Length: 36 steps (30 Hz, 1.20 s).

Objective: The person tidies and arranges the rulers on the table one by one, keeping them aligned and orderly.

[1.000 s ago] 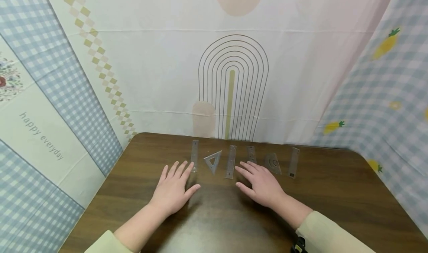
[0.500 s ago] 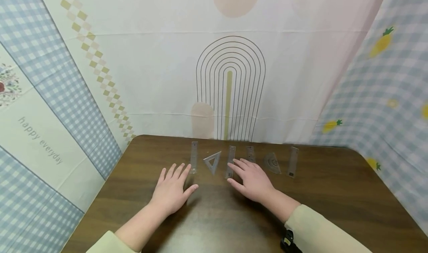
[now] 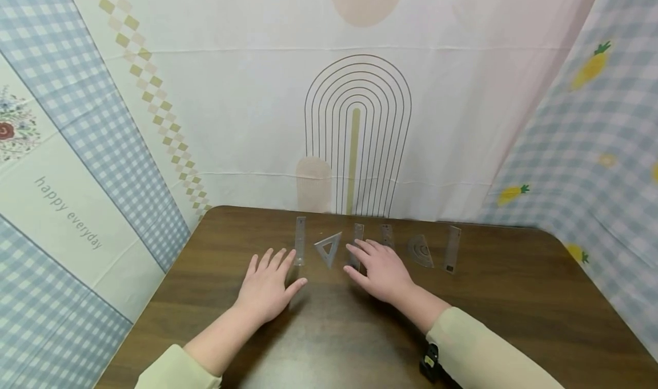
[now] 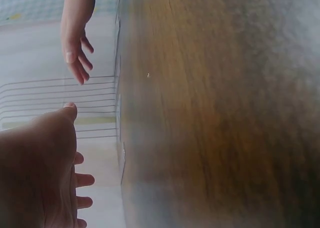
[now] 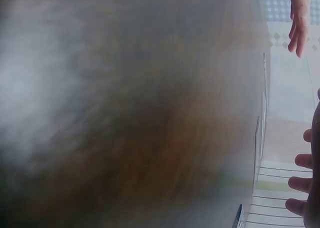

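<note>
My left hand (image 3: 266,289) hovers above the table with fingers spread, its index fingertip by the lower end of a clear ruler (image 3: 300,235). To the right, my right hand (image 3: 380,272) is also held flat in the air, partly covering a second clear ruler (image 3: 358,230) and a shorter-looking ruler (image 3: 387,233). Between the hands lies a clear set square (image 3: 329,249). A clear protractor (image 3: 421,252) and another ruler (image 3: 452,249) lie right of my right hand. Both wrist views show a gap between fingers and tabletop; neither hand holds anything.
The row of drawing tools lies toward the back of the brown wooden table (image 3: 329,343). Behind it hangs a white patterned cloth (image 3: 247,120), with checked cloth (image 3: 555,166) at the right side. A black strap device (image 3: 429,360) is on the right wrist.
My right hand has moved left, from beside the middle ruler to over it, uncovering more of the protractor. The left hand has barely moved, and the tools lie as before.
</note>
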Tool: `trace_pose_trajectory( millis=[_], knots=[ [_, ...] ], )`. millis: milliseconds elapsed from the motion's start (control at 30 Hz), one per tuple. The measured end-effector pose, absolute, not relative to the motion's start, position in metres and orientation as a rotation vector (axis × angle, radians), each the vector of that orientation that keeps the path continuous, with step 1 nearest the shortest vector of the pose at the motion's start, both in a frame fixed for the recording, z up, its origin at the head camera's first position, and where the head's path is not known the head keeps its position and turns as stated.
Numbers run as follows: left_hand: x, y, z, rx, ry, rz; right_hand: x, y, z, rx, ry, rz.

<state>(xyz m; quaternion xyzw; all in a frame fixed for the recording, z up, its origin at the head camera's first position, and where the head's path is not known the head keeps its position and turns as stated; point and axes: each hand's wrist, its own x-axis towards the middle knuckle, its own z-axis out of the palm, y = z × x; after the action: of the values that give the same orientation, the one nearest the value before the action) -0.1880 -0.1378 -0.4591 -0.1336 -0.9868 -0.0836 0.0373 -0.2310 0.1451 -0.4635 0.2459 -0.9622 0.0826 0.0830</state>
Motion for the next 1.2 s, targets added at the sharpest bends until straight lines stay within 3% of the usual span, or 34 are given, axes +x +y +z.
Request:
trace_pose_trajectory(
  millis=[1200],
  knots=[
    [-0.213, -0.134, -0.464, -0.271, -3.175, -0.194, -0.271, 0.108, -0.469, 0.745, -2.919, 0.207]
  ],
)
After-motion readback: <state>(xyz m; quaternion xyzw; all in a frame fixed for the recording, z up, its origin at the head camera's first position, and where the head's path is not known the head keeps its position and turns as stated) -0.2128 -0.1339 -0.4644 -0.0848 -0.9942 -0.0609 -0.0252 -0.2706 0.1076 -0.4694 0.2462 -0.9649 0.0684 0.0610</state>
